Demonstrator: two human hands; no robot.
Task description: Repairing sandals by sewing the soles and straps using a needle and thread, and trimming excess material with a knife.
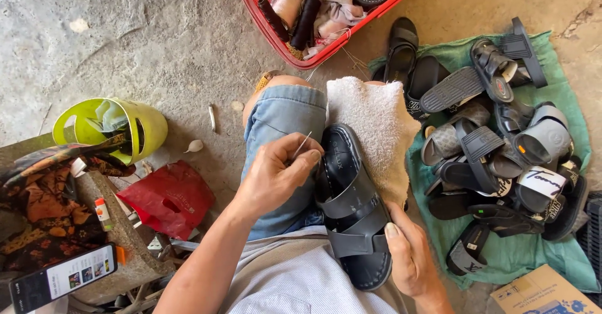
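— Nearest to us, the black sandal (352,210) lies on the lap, over a white towel (375,132) spread across the knee in the denim shorts (282,151).

— And the hands?

— Left hand (276,176) is closed in a pinch on a thin needle (303,143), tip slanting up and away, just beside the sandal's inner edge. Right hand (411,257) is curled round the heel end, thumb pressed on the sole's rim.

— What could go wrong?

— I'd judge the needle point is the risk: it sits close to the knuckles, and a slip off the stiff rim could jab the bracing thumb or the thigh. Whether thread runs from it, I cannot tell. The sandal might also slide off the towel if the bracing grip loosens.

— Room to move?

— Tight on the right: a pile of sandals (501,151) on a green cloth (564,251) lies just beside the knee. The red basket (326,13) of spools stands ahead. Leftward, bare concrete floor (157,31) opens before the green bucket (113,129) and red bag (169,198).
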